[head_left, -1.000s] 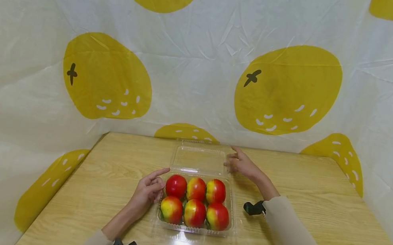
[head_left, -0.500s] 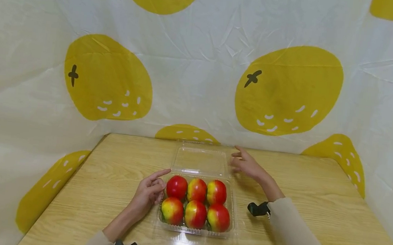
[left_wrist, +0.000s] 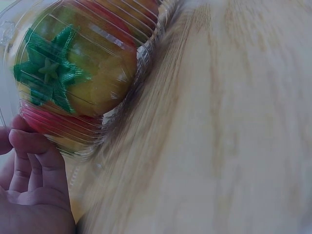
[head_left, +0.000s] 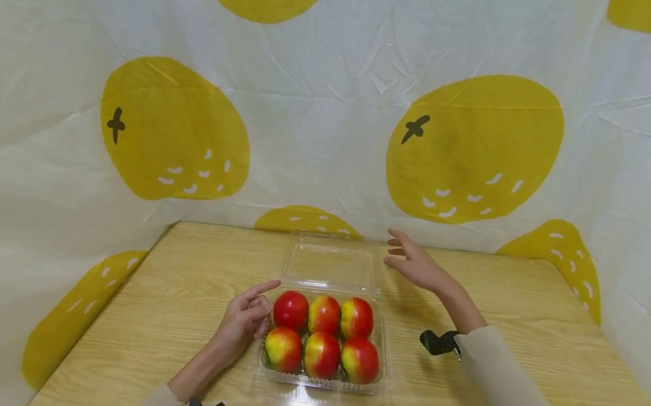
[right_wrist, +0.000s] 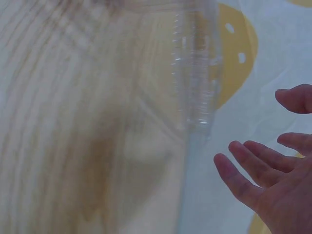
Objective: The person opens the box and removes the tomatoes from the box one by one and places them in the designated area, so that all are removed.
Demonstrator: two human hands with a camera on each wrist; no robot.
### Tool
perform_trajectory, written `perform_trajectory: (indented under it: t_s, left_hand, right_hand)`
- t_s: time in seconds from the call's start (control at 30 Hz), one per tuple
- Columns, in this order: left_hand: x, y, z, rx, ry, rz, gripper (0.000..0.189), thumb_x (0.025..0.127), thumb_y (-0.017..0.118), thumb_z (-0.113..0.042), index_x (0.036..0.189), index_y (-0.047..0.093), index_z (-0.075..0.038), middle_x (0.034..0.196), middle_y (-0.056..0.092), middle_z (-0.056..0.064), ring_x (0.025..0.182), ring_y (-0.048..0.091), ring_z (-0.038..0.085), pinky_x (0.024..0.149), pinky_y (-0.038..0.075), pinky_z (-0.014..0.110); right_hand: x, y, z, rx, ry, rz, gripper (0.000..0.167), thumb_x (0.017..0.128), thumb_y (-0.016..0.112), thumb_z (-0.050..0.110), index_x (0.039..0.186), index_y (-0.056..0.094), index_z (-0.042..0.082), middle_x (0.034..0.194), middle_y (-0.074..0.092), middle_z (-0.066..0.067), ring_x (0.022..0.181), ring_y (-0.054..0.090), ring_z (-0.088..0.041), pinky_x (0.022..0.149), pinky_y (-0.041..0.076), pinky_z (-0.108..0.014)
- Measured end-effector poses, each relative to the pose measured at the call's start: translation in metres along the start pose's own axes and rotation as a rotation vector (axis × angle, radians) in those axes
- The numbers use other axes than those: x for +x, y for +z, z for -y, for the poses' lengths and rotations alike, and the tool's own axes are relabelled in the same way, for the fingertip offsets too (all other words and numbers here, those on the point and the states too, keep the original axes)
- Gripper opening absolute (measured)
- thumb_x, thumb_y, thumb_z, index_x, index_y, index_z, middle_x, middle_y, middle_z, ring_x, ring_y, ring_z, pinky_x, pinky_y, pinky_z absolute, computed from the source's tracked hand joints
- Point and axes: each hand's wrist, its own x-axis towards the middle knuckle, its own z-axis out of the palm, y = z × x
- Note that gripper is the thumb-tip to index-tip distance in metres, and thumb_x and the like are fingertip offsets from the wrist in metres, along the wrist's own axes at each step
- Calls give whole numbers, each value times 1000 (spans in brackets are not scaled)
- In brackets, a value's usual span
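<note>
A clear plastic clamshell container (head_left: pixel 318 383) sits on the table, lid (head_left: pixel 327 266) laid back open toward the wall. Two rows of red-and-yellow artificial fruits, such as this one (head_left: pixel 322 355), fill its base; a green star-shaped leaf (left_wrist: pixel 48 70) shows through the side in the left wrist view. My left hand (head_left: pixel 244 320) pinches the container's left rim between thumb and curled fingers, while its index finger points out along the corner. Beyond the lid's right side, my right hand (head_left: pixel 417 265) is raised with fingers spread and relaxed; it holds nothing [and] touches nothing visible.
The wooden table (head_left: pixel 500 294) ends at a white cloth wall (head_left: pixel 321 130) printed with big yellow fruit. Cloth also hangs at the left and right sides. A black strap device (head_left: pixel 438 342) sits at each wrist.
My right hand has moved right and up, away from the lid's right edge, and its fingers have spread. My left hand and the container have stayed in place.
</note>
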Motion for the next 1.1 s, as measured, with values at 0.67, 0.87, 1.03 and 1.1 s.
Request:
perform_trajectory:
  t_s: [0.67,0.87,1.03,1.1]
  left_hand:
    - [-1,0,1,-4,7,5,54,102,51,-1,154,37,8,76,59,-7,55,52,5,50,43,15]
    - [0,-1,1,-11,4,5,54,102,51,-1,153,37,8,76,60,-7,55,52,6,50,44,16]
    - [0,-1,1,-9,2,3,53,102,50,-1,153,37,8,76,59,-7,55,52,6,50,44,16]
    - [0,-1,1,-7,-1,0,54,102,50,0,154,37,8,76,59,-7,55,52,6,50,43,16]
  right_hand:
    - [-28,0,59,-153,-167,122,72,101,64,17,159,28,-5,153,45,-31,134,54,-49,106,48,-64]
    - [-39,6,73,-157,-203,168,72,100,66,17,159,29,-3,153,46,-28,135,54,-46,107,47,-65]
    - [-47,13,80,-168,-212,212,69,100,66,20,158,33,0,150,50,-25,134,56,-43,106,50,-61]
    - [-51,15,82,-173,-223,228,66,100,66,20,156,37,1,149,52,-23,131,58,-41,105,51,-59]
